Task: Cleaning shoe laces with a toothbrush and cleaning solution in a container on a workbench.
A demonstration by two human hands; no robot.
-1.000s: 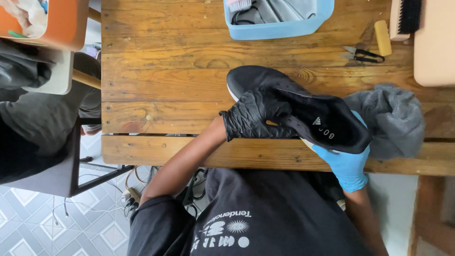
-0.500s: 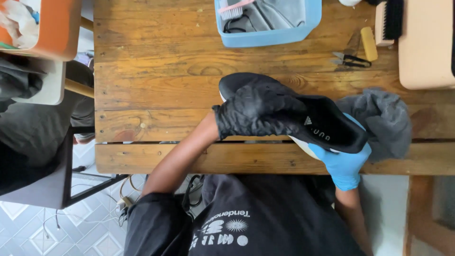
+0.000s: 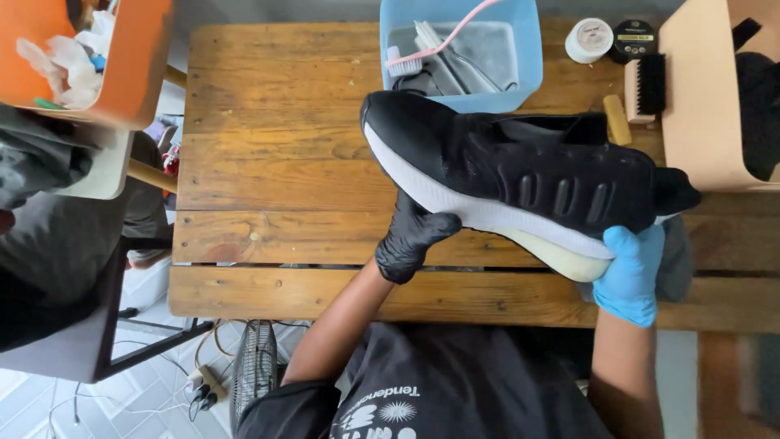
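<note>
Black sneaker (image 3: 520,175) with a white sole, held up on its side above the wooden table (image 3: 276,162), toe toward the table's far middle, heel toward the right edge, sole facing me. My left hand (image 3: 413,236), in a black glove, grips the sole from below near the forefoot, fingers curled around the white edge. My right hand (image 3: 630,272), in a blue glove, cups the heel end from underneath, closed around it. Both hands sit over the table's near edge. Under the right hand there's a grey cloth (image 3: 676,260), mostly hidden by shoe and hand, can't tell how it lies. Behind the shoe, at the far edge middle, a light blue plastic tub (image 3: 532,73) holds a pink-handled brush (image 3: 431,50) and some grey items I can't make out. To its right at the far edge, a small white round tin (image 3: 589,41) just beside a black round tin (image 3: 634,36). Near those, a wooden brush with black bristles (image 3: 646,85), and a small wooden handle (image 3: 617,119) partly hidden behind the shoe. At the far right corner a tan cardboard box (image 3: 699,106) with something dark inside. Off the left edge, an orange bin (image 3: 134,69) with crumpled white stuff.
</note>
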